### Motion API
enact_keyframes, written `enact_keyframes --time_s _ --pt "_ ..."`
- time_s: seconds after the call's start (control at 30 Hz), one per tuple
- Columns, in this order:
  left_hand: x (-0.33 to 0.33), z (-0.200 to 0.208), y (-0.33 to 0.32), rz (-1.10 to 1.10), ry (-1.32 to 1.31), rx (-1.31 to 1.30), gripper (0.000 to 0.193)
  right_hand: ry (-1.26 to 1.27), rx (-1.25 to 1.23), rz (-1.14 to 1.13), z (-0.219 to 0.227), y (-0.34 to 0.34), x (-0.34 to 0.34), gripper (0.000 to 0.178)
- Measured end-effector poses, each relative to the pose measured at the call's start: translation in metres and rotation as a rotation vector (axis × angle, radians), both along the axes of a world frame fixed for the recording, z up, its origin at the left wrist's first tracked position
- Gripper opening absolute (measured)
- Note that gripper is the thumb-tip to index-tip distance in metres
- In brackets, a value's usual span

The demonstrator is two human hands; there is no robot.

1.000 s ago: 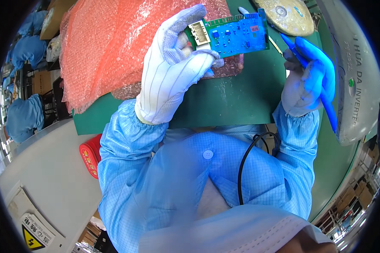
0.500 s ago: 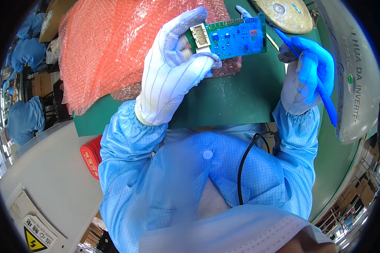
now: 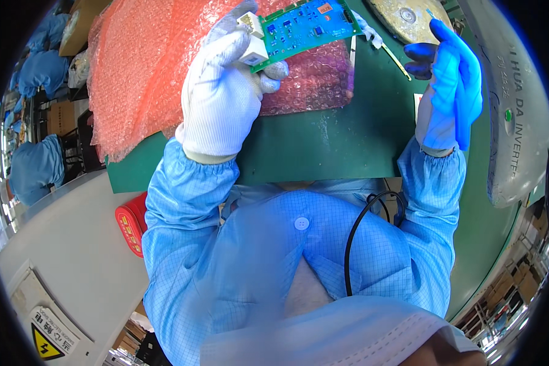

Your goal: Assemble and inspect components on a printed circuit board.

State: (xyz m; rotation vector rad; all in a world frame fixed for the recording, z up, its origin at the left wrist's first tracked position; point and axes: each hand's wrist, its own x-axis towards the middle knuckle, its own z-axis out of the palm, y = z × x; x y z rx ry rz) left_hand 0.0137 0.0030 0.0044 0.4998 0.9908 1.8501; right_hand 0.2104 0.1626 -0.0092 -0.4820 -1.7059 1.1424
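My left hand [image 3: 222,97], in a white glove, grips a circuit board [image 3: 308,30] by its left end, beside two white connector blocks. The board is tilted, its blue-lit face with small components toward me. My right hand [image 3: 442,91], also gloved and lit strongly blue, is raised at the right with thumb and forefinger apart. A slim blue pen-like tool [image 3: 462,125] lies against its palm, held by the rear fingers; its upper end is hidden. Between the board and my right hand lies a thin yellowish stick [image 3: 398,63] with whitish cloth [image 3: 369,30] at one end.
Pink bubble wrap [image 3: 146,79] covers the left of the green table [image 3: 329,146]. A round, stained metal lid-like disc [image 3: 409,18] sits at the far right, beside a large grey machine housing [image 3: 512,110]. Below the table's left edge is a red object [image 3: 131,226]. A black cable [image 3: 351,244] crosses my front.
My left hand has turned and moved up and left with the board, tilting it. My right thumb and forefinger have spread, and the blue tool has swung more upright in the hand.
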Motion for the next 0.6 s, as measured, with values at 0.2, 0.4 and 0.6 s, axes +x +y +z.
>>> enact_keyframes --time_s 0.2,0.4,0.6 --pt "-0.002 -0.007 0.0 -0.135 -0.156 0.056 0.043 -0.16 0.0 0.02 0.003 0.001 0.004 0.037" --pt "0.01 0.003 0.001 -0.212 -0.271 0.029 0.042 -0.149 0.021 0.051 -0.003 -0.01 -0.003 0.026" --pt "0.007 -0.005 0.007 -0.293 -0.41 -0.031 0.038 -0.078 0.126 0.192 0.004 -0.019 -0.004 0.027"
